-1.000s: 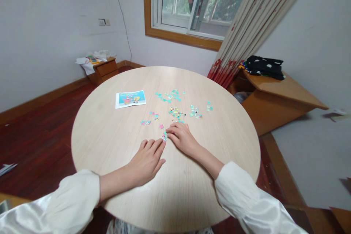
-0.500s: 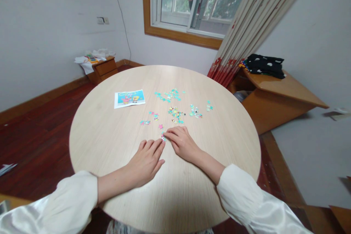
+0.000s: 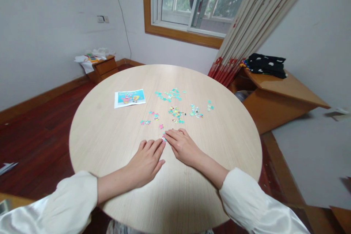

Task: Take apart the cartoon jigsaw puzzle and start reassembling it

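Note:
Small joined jigsaw pieces (image 3: 163, 137) in pink and teal lie on the round table (image 3: 175, 204), partly covered by fingertips. My left hand (image 3: 146, 161) rests palm down with its fingers stretched, the index fingertip touching the lower left side of these pieces. From the right, my right hand (image 3: 183, 146) reaches over them, fingers extended and fingertips pressing on their right edge. Just above the hands lies a loose pink jigsaw piece (image 3: 161, 127). Farther up are a pile of yellow and teal pieces (image 3: 177, 114) and a few pink and teal pieces (image 3: 154, 115).
A printed cartoon picture (image 3: 129, 98) lies at the table's far left. Teal pieces (image 3: 168, 95) are scattered at the back, pale pieces (image 3: 195, 111) and a small cluster (image 3: 210, 106) to the right. A wooden cabinet (image 3: 285, 98) stands beyond the table's right edge.
My right hand has shifted slightly right, its fingers a little more level over the pieces. My left hand stays where it was.

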Available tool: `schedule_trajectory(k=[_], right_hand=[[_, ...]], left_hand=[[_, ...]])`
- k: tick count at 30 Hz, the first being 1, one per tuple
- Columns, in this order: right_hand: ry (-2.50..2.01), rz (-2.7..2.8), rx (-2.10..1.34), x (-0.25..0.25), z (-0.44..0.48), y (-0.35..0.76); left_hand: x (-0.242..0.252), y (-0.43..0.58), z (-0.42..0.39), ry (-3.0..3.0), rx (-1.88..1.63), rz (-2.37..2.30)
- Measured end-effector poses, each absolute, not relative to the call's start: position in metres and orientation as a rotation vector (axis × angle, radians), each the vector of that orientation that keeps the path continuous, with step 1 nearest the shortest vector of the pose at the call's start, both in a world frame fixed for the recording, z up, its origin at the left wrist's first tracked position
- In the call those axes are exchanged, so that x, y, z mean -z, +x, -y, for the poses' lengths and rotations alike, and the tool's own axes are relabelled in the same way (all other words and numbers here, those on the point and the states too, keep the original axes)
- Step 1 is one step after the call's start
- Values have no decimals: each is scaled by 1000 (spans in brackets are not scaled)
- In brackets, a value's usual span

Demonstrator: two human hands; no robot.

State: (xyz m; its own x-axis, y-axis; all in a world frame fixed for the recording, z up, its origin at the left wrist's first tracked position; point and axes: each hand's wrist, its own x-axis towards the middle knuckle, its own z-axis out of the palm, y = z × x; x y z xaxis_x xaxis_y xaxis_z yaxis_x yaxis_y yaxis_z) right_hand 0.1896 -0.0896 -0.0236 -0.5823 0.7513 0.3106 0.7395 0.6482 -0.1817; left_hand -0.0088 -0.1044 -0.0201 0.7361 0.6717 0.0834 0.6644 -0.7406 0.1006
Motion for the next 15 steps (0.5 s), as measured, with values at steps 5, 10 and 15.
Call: schedule_trajectory(k=[5,10,15], right_hand=[[-1228,2522,-51,24,90,189],[-1260,2551,-23,22,91,186],[-1275,2561,12,21,92,183]], left_hand=[[20,-9,105,2880,-156,-1101],[22,-9,105,2878,-183,-1110],[21,-9,105,2881,-178,-1108]])
